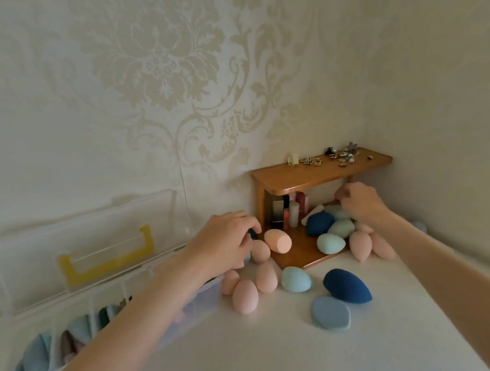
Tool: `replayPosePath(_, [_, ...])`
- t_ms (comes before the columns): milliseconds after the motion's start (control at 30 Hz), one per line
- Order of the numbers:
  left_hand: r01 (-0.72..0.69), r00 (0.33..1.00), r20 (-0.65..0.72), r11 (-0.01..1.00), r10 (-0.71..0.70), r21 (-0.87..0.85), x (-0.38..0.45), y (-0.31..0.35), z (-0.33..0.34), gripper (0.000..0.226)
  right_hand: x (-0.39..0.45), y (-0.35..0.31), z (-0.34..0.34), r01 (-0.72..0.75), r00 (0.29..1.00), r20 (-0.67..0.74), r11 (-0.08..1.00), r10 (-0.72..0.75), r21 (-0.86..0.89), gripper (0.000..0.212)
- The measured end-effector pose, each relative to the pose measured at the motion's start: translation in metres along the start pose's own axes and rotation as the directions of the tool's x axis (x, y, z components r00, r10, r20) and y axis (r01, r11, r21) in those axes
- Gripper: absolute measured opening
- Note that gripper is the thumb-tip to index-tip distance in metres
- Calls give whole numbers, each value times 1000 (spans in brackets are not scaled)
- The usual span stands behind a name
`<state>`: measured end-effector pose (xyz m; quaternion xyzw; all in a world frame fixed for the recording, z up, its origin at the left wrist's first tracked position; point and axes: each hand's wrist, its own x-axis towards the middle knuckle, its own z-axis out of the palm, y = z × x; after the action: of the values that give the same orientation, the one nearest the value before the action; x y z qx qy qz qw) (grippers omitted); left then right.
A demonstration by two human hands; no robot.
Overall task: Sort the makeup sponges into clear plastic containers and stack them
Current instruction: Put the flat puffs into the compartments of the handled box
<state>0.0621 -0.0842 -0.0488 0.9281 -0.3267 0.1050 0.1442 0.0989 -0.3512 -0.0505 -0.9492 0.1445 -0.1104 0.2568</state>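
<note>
Two bare hands reached toward the corner of the white bench [253, 349], whose near part lay open between the forearms. The left hand [228, 240] curled its fingers round a small dark blue sponge [253, 234], most of it hidden by the fingers. The right hand [359, 201] hovered with curled fingers above the teal egg-shaped sponges [331, 241] on the lower board of the small wooden shelf [320, 172]; whether it held anything could not be told. Loose sponges lay scattered ahead: peach egg-shaped sponges [245, 296] by the shelf's front edge, a large navy teardrop sponge [347, 286] touching a pale blue flat sponge [330, 311]. At the left, a clear plastic divided box [72, 327] stood with its lid [77, 231] raised against the wall, yellow latch [107, 258] showing; its compartments held blue and grey sponges, blurred and partly covered by the left forearm. Small trinkets on the shelf top and bottles beneath were too small to identify.
</note>
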Motion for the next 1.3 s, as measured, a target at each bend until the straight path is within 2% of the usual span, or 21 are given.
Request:
replayPosePath(67, [-5,999,44,1000,5,-2,11,5,5,29,19,14,1,-10,998,67,998,14,-57,37])
replayPosePath(200, [-11,993,120,1000,12,-10,24,11,17,30,34,19,14,34,949,315,980,30,-194,41])
replayPosePath(267, [1,990,139,1000,0,-12,28,13,20,30,40,20,22,49,937,345,961,50,-273,40])
replayPosePath(300, [4,990,139,1000,-2,-15,29,13,21,30,43,21,24,22,944,325,970,60,-243,39])
replayPosePath(400, [-3,992,123,1000,6,-23,29,14,23,29,46,24,24,-87,993,86,996,85,11,28])
replayPosePath(467, [-5,993,115,1000,9,-28,29,15,22,29,49,30,17,-135,984,-72,945,163,298,14])
replayPosePath(500, [-6,994,113,1000,10,-30,29,15,22,29,48,33,13,-139,969,-123,889,213,437,14])
replayPosePath(567, [-9,995,101,999,12,-35,26,14,19,29,43,38,4,-127,951,-140,763,274,634,21])
replayPosePath(633, [-3,996,92,1000,5,-29,22,13,17,28,32,37,-2,-131,957,-95,699,275,703,16])
replayPosePath(700, [10,997,72,1000,-9,-22,15,12,14,28,10,25,-5,-149,978,-11,731,209,666,12])
replayPosePath(767, [31,999,43,999,-30,-21,5,10,8,29,-19,4,-8,-113,993,99,768,64,631,20])
replayPosePath(833, [68,997,23,997,-67,-30,-9,4,-1,30,-50,-25,-7,-55,976,199,770,-94,636,22])
replayPosePath(900, [105,994,5,994,-105,-38,-26,-6,-10,30,-75,-53,0,15,953,225,772,-204,635,22])
replayPosePath(967, [144,989,-26,988,-146,-52,-41,-18,-17,27,-93,-77,11,133,938,175,776,-300,617,22])
replayPosePath(1100, [224,972,-51,968,-231,-115,-71,-34,-23,25,-117,-114,45,385,906,-42,776,-422,500,18])
replayPosePath(1200, [236,971,8,964,-237,-122,-83,-37,-18,37,-129,-128,68,452,891,-176,781,-419,432,15])
replayPosePath(1300, [192,981,37,972,-189,-138,-88,-37,-12,47,-138,-133,83,492,870,-223,781,-439,384,14])
